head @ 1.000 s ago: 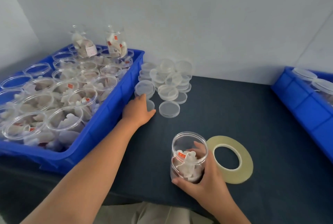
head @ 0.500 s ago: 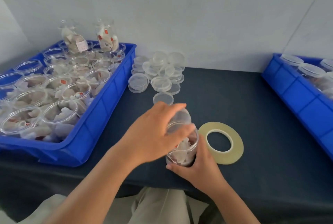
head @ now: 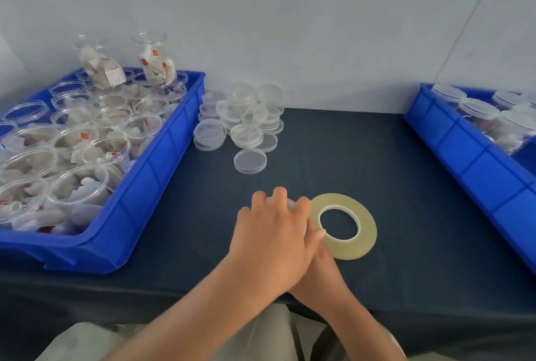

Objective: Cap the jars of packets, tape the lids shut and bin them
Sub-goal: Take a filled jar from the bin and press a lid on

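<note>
Glossy blue plastic tray [head: 150,186]; matt dark cloth tabletop [head: 362,157].

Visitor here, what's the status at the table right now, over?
Left hand clamped over jar top, right hand gripping its side beneath. Jar almost hidden under them. Tape roll right beside, nothing blocking.
</note>
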`<state>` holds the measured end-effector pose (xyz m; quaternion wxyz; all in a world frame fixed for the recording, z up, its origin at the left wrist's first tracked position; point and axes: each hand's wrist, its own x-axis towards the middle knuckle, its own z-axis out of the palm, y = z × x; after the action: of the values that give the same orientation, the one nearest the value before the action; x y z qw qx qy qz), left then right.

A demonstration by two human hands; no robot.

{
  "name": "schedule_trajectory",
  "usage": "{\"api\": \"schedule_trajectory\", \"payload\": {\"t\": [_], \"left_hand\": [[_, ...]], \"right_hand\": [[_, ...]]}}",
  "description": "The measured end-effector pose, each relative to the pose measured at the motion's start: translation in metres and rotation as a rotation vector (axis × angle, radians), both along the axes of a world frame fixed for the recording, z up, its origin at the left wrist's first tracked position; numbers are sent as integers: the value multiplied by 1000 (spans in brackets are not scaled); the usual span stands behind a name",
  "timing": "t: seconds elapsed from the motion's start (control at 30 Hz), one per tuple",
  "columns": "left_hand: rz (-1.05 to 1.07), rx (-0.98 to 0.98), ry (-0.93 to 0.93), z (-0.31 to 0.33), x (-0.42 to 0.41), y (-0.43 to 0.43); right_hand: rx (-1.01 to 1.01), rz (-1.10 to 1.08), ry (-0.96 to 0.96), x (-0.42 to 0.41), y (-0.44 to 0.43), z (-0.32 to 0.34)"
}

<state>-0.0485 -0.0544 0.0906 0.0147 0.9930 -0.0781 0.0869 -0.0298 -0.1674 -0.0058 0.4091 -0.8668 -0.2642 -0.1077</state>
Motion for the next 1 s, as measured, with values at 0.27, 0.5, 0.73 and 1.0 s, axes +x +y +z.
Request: {"api": "schedule_trajectory", "payload": {"t": [0.27, 0.5, 0.73, 1.0], "left_hand": [[-545, -298, 101, 5, 16, 42], [-399, -564, 253, 15, 25, 88], [-121, -725, 289, 5, -20, 51], [6, -546, -170, -8, -18, 14]], "right_hand": [[175, 154, 307, 3, -15, 2], [407, 157, 356, 5, -17, 4], [409, 60, 329, 4, -8, -3], [269, 116, 243, -2, -12, 3]]}}
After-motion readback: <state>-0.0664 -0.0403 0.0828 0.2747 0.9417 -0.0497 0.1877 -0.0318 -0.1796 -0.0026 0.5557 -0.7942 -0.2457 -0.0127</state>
